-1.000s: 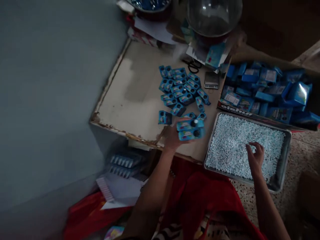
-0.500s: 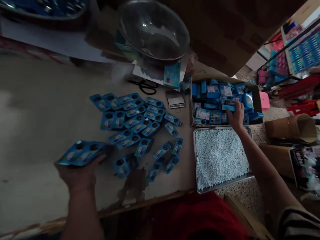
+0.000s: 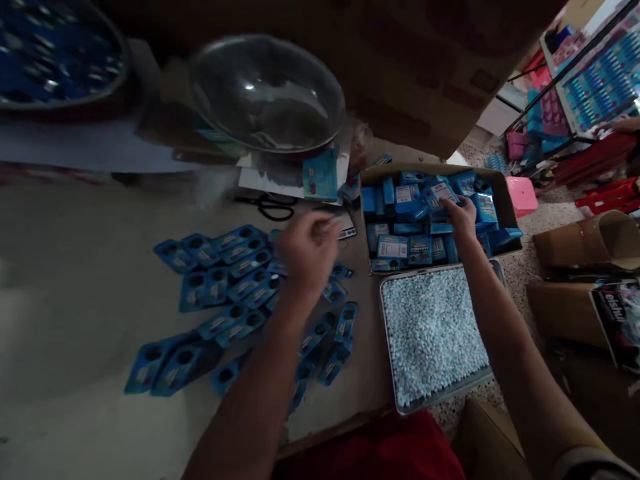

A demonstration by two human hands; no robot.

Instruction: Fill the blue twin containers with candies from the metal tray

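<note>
My right hand reaches into an open carton and pinches the edge of a small blue candy box with a white label, among many similar ones. My left hand is in mid-air above the table, its fingers curled but smeared by motion, so I cannot tell whether it holds anything. Below and around it stand several blue boxes with dark round holes on top. Two more such boxes sit side by side at the near left. A metal tray of pale blue pellets lies under my right forearm.
Behind the boxes are black-handled scissors, a small scale partly hidden by my left hand, and a large clear bowl. Another bowl with blue items stands far left. Cardboard boxes crowd the right.
My left hand has set down the two boxes at the near left and swung right, over the grouped boxes. My right hand stays in the carton, now on a labelled box. The view has shifted.
</note>
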